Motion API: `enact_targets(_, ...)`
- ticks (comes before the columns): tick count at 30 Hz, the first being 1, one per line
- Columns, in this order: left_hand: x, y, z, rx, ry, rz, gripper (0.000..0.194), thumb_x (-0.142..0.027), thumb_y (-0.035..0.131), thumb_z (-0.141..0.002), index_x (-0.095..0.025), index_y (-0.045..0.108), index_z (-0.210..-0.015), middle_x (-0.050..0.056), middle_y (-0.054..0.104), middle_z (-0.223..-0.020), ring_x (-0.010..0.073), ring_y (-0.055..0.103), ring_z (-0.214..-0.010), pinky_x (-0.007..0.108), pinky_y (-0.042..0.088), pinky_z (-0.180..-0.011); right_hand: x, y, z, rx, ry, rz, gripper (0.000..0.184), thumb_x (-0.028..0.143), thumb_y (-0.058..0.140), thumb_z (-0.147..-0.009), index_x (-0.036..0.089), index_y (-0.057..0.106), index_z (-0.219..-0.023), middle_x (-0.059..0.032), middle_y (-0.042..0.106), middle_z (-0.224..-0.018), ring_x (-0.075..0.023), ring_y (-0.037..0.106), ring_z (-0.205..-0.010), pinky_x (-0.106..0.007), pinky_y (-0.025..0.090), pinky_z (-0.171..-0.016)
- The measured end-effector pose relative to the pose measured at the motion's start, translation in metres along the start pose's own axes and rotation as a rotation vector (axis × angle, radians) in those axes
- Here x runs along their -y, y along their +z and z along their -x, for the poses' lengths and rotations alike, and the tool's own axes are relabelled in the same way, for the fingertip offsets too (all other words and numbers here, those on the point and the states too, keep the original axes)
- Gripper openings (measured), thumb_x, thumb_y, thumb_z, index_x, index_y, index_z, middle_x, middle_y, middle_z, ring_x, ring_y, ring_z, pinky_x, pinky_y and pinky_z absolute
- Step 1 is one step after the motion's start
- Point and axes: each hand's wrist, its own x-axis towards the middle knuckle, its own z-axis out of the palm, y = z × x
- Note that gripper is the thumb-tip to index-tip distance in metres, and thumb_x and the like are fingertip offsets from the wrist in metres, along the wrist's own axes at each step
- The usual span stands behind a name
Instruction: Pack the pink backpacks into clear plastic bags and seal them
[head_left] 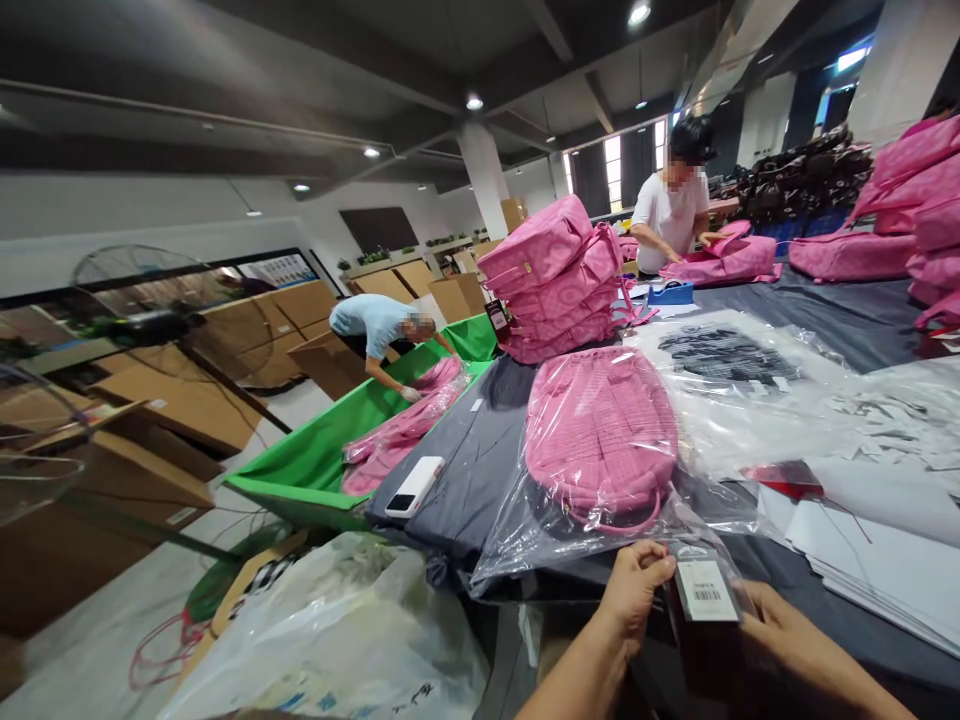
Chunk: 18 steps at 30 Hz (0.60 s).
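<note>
A pink quilted backpack (600, 435) lies on the dark-covered table inside a clear plastic bag (499, 545). Close to me, at the bag's near edge, is a dark hang tag (701, 640) with a white barcode label, partly under clear film. My left hand (637, 590) is closed in a pinch on the bag's edge, beside the tag's upper left corner. From the right, my right hand (780, 630) grips the tag's side; its fingertips are hidden behind the tag and film.
Stacked pink backpacks (555, 280) stand behind. A green-lined bin (300, 465) holds bagged backpacks, with a person (382, 325) bending over it. A white phone-like device (415, 487) lies left. White papers (885, 560) and plastic bags (750, 370) lie right. Another person (671, 215) handles a backpack.
</note>
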Motion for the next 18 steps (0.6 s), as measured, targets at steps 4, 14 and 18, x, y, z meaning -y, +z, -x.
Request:
enact_targets(4,0.011,-0.001,-0.001,-0.034,-0.012,-0.036,0.064,-0.067,0.09,-0.044,-0.016,0.059,-0.067,-0.004,0.052,-0.06,0.0089,0.042,-0.057,0.024,0.031,-0.059,-0.033,0.009,0.014,-0.071,0.094,-0.136,0.052,0.064,0.068,-0.074,0.018,0.079,-0.096,-0.0106,0.075,-0.104,-0.0333,0.069,-0.099,-0.045,0.055,-0.093)
enact_targets(14,0.029,-0.008,0.01,0.029,0.187,-0.945,0.035,-0.05,0.059,-0.094,-0.02,0.069,-0.08,0.002,0.063,-0.06,0.0203,0.062,-0.054,0.028,0.043,-0.055,-0.066,0.016,0.003,-0.279,0.038,0.084,0.063,0.078,0.057,-0.073,0.021,0.076,-0.09,-0.0097,0.077,-0.096,-0.0346,0.072,-0.094,-0.041,0.058,-0.089)
enact_targets(18,-0.021,-0.008,0.0,0.335,0.697,-1.584,0.026,-0.026,0.059,-0.097,-0.018,0.07,-0.119,0.017,0.076,-0.105,0.0303,0.071,-0.096,0.038,0.051,-0.083,-0.077,0.024,0.008,-0.471,-0.022,0.27,0.052,0.073,0.056,-0.075,0.025,0.073,-0.084,-0.006,0.076,-0.081,-0.0282,0.073,-0.076,-0.03,0.058,-0.069)
